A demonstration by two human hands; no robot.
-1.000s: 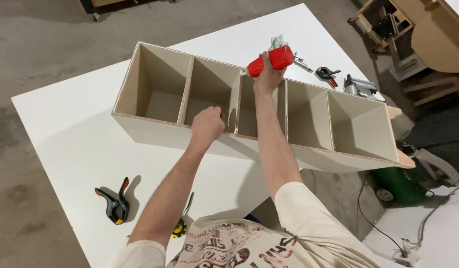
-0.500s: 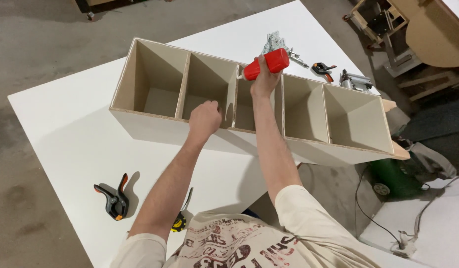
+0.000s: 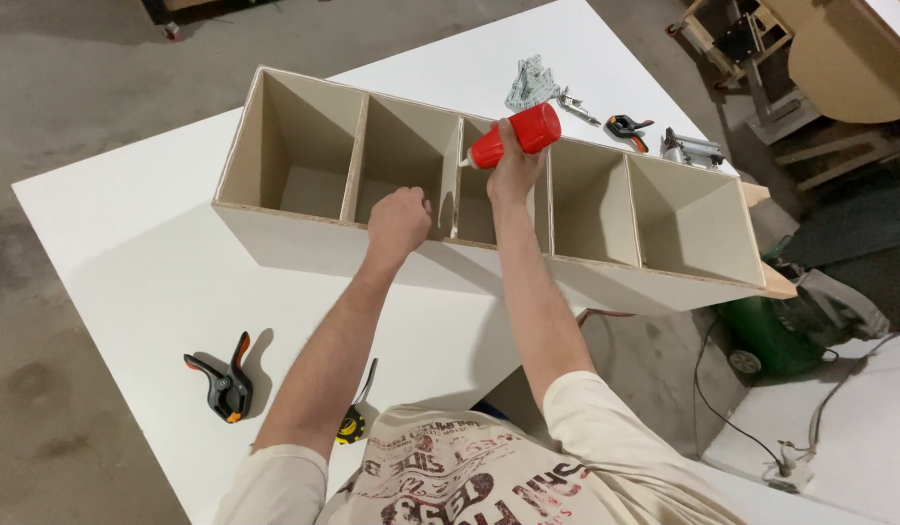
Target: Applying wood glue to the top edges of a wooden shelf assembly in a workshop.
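Shelf carcass [image 3: 304, 238], pale board, long and open-topped, lies on a white worktable [image 3: 158, 292] and runs from far left to near right, its right end overhanging the table edge. Five compartments, split by four upright dividers.

Left hand [image 3: 398, 221]: closed in a loose fist over the near long wall, at the second divider [image 3: 450, 185] from the left; fingers curl over the top edge and grip the board.

Right hand [image 3: 513, 165]: wrapped around a red glue bottle [image 3: 516, 136], held nearly level, its white nozzle pointing left and meeting the top edge of that same divider. Bottle sits above the third compartment from the left, toward the far wall.

Items on table, near left: black spring clamp with orange tips [image 3: 221, 379], lying apart from the carcass; a yellow and black tape measure [image 3: 351, 425], just beside the left forearm near the table edge.

Items on table, far right, beyond the carcass: crumpled patterned rag [image 3: 529, 83]; a second spring clamp [image 3: 627, 126], black and orange; a metal power tool [image 3: 691, 149], partly hidden by the carcass wall.

Floor, right of table: green machine [image 3: 776, 335] with a black cord [image 3: 707, 389] trailing toward a white surface. Timber pieces [image 3: 839, 58] far right.

Person wears a cream printed T-shirt [image 3: 450, 476].
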